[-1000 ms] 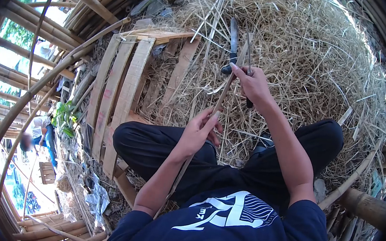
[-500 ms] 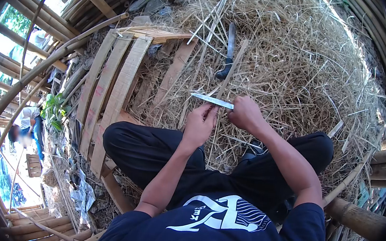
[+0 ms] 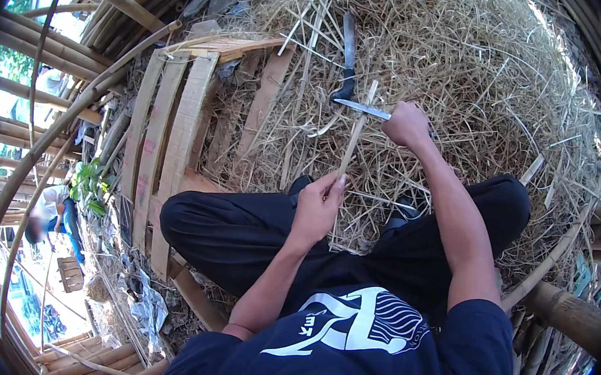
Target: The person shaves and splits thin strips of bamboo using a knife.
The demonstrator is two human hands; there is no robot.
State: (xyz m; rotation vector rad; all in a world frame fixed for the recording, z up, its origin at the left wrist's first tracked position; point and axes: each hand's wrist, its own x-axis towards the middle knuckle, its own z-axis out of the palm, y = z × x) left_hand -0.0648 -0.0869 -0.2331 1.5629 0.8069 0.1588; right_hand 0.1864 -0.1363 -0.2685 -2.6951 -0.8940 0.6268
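My left hand (image 3: pixel 319 208) pinches the lower end of a thin bamboo strip (image 3: pixel 353 142), which points up and away from me over the straw. My right hand (image 3: pixel 407 125) is closed round the handle of a knife (image 3: pixel 363 109); the fist hides the handle. The knife's blade points left and lies across the strip, near its far end. Just beyond the knife tip, a second, longer blade with a dark handle, a machete (image 3: pixel 349 53), rests on the straw.
Straw and shavings (image 3: pixel 466 73) cover the ground ahead. A slatted wooden pallet (image 3: pixel 188 121) lies to the left. Pale bamboo strips (image 3: pixel 318 6) lie beyond the machete. Bamboo poles (image 3: pixel 99 78) form a fence, with another person (image 3: pixel 63 214) outside it. A thick bamboo pole (image 3: pixel 569 318) is at right.
The knife in my right hand has moved away from me along the strip, toward its far end. My left hand has shifted slightly nearer my body, and the camera view has tilted a little.
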